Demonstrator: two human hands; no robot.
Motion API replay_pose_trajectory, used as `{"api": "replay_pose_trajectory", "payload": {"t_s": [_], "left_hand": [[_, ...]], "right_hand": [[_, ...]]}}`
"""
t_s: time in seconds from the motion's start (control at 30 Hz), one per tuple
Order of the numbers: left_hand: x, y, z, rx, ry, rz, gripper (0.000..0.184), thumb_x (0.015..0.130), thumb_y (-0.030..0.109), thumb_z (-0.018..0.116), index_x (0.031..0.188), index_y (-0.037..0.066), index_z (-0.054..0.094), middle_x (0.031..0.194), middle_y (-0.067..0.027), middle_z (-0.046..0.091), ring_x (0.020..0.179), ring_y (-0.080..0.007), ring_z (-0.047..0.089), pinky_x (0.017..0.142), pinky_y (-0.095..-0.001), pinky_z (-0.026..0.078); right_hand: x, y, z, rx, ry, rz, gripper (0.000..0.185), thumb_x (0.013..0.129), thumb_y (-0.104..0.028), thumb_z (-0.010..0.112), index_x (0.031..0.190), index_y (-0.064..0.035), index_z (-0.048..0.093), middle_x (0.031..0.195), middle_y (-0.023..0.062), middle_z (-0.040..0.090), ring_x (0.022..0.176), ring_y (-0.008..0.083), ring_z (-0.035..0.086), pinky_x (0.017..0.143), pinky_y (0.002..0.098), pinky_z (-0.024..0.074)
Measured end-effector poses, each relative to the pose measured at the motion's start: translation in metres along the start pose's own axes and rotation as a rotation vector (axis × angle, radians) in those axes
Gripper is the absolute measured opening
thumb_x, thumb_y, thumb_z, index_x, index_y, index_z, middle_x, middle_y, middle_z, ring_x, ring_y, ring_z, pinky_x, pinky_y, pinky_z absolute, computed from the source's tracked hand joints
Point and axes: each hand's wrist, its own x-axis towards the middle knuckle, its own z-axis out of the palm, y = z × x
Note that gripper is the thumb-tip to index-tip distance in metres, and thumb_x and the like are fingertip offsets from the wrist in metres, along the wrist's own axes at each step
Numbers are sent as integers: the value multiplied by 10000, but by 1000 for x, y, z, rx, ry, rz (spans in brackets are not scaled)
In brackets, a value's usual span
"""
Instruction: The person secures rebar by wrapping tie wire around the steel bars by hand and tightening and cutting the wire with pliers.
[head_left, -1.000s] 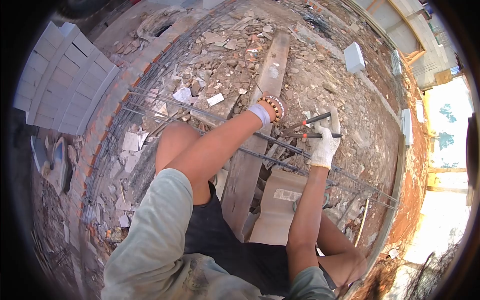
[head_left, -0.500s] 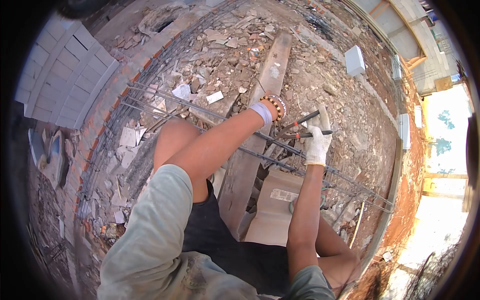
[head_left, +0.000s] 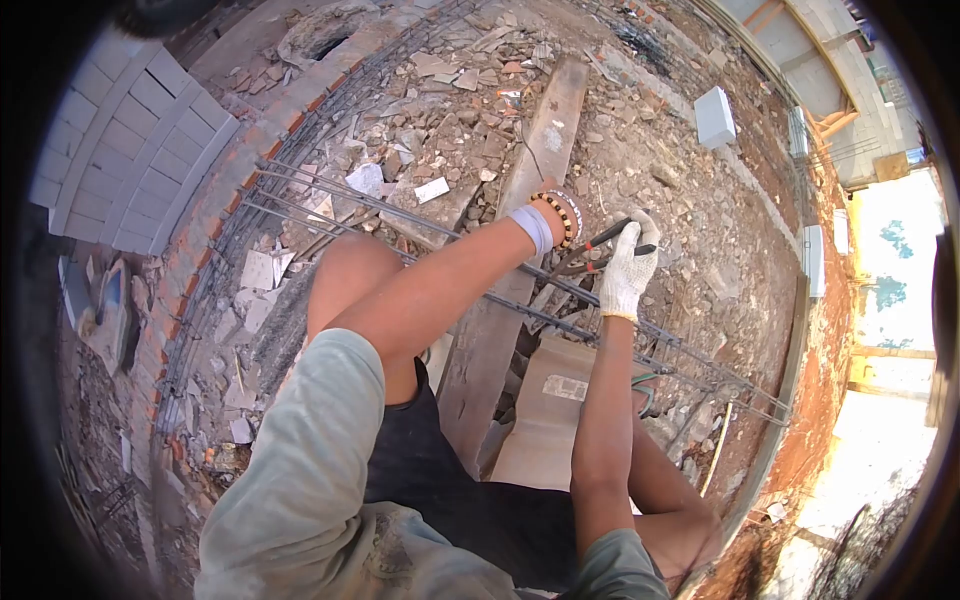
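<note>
While your white-gloved right hand (head_left: 628, 270) grips black-and-red-handled metal pincers (head_left: 603, 238), keep that braceleted left hand (head_left: 580, 203) (can't tell its grip) clear.

So my feed's basically an outdoor building site. The ground (head_left: 455, 125) is nearly all rubble: broken tile, stones and chunky bits over dusty dirt. On the left I've got a big stack of pale blocks (head_left: 125, 140), right beside a low line of red brick (head_left: 285, 135) that curves up toward the top. Over on the right there's one loose white block (head_left: 714, 117), plus a narrow ledge (head_left: 795, 345) with reddish soil (head_left: 808, 400) past it. Top right I can see part of a grey wall (head_left: 885, 110) and some timber framing (head_left: 835, 122). Strong daylight's totally blowing out my right edge.
</note>
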Motion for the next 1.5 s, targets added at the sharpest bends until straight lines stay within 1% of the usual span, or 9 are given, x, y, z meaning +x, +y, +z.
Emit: {"api": "replay_pose_trajectory", "payload": {"t_s": [0.23, 0.33, 0.43, 0.57, 0.77, 0.93, 1.2, 1.37, 1.5], "left_hand": [[-51, 11, 9, 185, 379, 84, 191, 870, 242, 652, 931, 94, 758, 946, -101, 754, 1018, -267, 689, 880, -457, 473], [-84, 22, -7, -228, -81, -95, 356, 895, 378, 630, 968, 55, 762, 998, -132, 743, 1075, -312, 668, 885, -501, 497], [-89, -3, 31, -163, -358, -92, 632, 878, 551, 609, 1251, 43, 649, 1031, -198, 720, 1088, -380, 651, 914, -517, 505], [-62, -18, 55, -480, -60, -163, 1093, 799, 651, 645, 1536, 22, 141, 1356, -324, 515, 1205, -425, 568, 994, -484, 470], [-12, 4, 80, -728, 200, 159, 815, 845, 372, 647, 1439, -44, 274, 1273, -313, 565, 1151, -422, 596, 961, -457, 486], [17, 9, 55, -739, -119, -6, 613, 811, 296, 695, 1234, -70, 446, 991, -261, 692, 947, -409, 679, 833, -442, 525], [25, 8, 54, -451, -143, -109, 696, 709, 251, 819, 1226, -57, 468, 1030, -235, 690, 1009, -376, 674, 826, -427, 536], [19, 21, 49, -582, 87, -210, 734, 686, 263, 846, 1242, -39, 474, 1042, -206, 696, 1025, -362, 673, 834, -414, 536], [31, 19, 81, -1052, 488, 65, 830, 695, 363, 840, 1352, 56, 437, 1019, -107, 706, 975, -293, 677, 866, -375, 528]], "right_hand": [[5, -24, 23, 312, 108, 72, 159, 1025, -155, 547, 1105, -19, 537, 903, 74, 603, 728, 150, 604, 632, 302, 526], [7, -37, 13, 432, 11, 174, 191, 1027, -167, 546, 1127, -5, 559, 903, 67, 604, 732, 164, 603, 630, 314, 536], [13, -18, -3, 597, -134, 220, 216, 1034, -186, 535, 1115, 7, 588, 883, 71, 598, 736, 188, 600, 669, 354, 548], [14, -19, -5, 647, -272, 234, 223, 1037, -199, 532, 1106, 4, 591, 868, 69, 598, 751, 198, 599, 700, 366, 551], [21, -28, -4, 415, -207, 336, 242, 1051, -169, 481, 1217, -14, 562, 986, 99, 630, 889, 203, 654, 800, 361, 561], [16, -34, -11, 445, -141, 312, 311, 1039, -124, 483, 1344, -60, 487, 1160, 96, 589, 1047, 238, 647, 928, 390, 553], [5, -28, -4, 482, -137, 198, 255, 1053, -172, 461, 1290, -78, 449, 1125, 113, 584, 990, 251, 652, 916, 417, 558], [13, -27, 4, 531, -370, 179, 320, 1061, -257, 472, 1115, 27, 610, 938, 105, 627, 832, 212, 628, 789, 367, 542], [28, -17, -8, 601, -676, 216, 451, 1007, -402, 549, 946, 40, 617, 838, 117, 614, 767, 226, 601, 690, 370, 505]]}}
